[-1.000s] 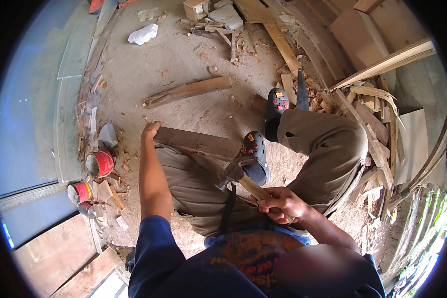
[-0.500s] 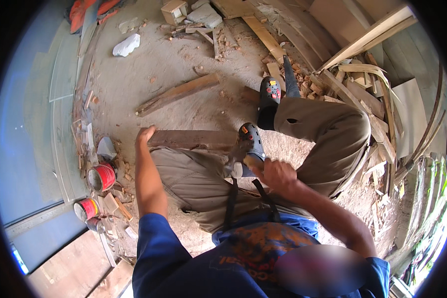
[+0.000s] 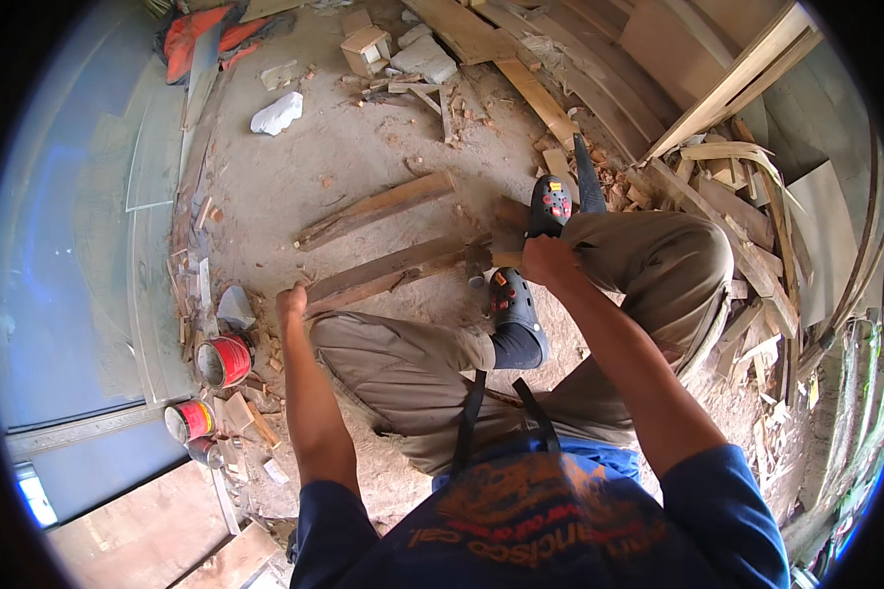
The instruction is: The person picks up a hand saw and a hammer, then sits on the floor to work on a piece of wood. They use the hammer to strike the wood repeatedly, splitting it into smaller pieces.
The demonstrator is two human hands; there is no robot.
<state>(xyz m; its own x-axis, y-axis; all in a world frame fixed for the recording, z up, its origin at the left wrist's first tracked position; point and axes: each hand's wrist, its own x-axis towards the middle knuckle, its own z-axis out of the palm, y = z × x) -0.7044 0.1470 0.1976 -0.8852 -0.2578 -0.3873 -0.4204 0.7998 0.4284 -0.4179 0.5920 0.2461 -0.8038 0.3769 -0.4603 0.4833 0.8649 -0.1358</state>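
My left hand is closed on the left end of a dark, rough wooden plank. The plank slants across the ground beyond my left knee, with a splintered strip along its near edge. In my right hand is a hammer, its pale wooden handle pointing left. The dark metal hammer head is at the plank's right end; whether they touch I cannot tell. My left shoe, a dark clog, is just nearer than the hammer. A second wooden piece lies beyond the plank.
A saw blade stands by my other clog. Scrap wood is heaped at the right. Red cans line the left wall. A white stone and a small wooden box lie farther off.
My right hand has moved away from my body with the hammer, from near my lap to the plank's right end. The plank's right end has swung farther off. The view has shifted slightly.
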